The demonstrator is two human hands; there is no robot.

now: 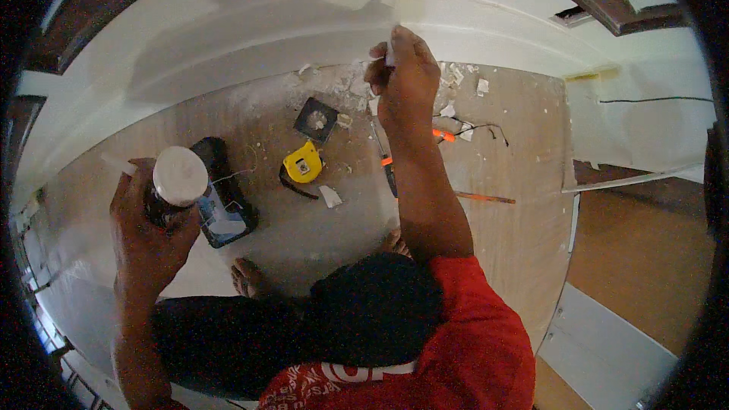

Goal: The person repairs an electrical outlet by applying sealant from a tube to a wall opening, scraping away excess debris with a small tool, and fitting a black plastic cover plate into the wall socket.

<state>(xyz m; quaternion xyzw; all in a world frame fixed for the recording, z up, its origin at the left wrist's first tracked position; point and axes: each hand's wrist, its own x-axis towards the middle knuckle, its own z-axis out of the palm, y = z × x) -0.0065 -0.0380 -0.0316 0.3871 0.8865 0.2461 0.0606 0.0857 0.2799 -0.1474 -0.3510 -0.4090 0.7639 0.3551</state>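
While wrapping the grip of the left hand point(144, 245) around a jar point(180, 176) above the left side of the board point(516, 258), reaches with the right hand point(410, 68) toward the wall point(228, 49) past the far edge. Pinches a pale piece point(391, 53) between right thumb and fingers; cannot tell whether touching the wall. Shows something thin and white point(119, 164) at the left fingers, too blurred to name. Has a phone point(224, 216) just right of the jar, a yellow tape measure point(304, 162) nearer the middle and a black square point(306, 114) just beyond. Has a screwdriver point(389, 173) left of the right forearm point(425, 190), a stick point(486, 197) to its right, toward the right edge, and plaster scraps point(483, 87) scattered along the far edge.
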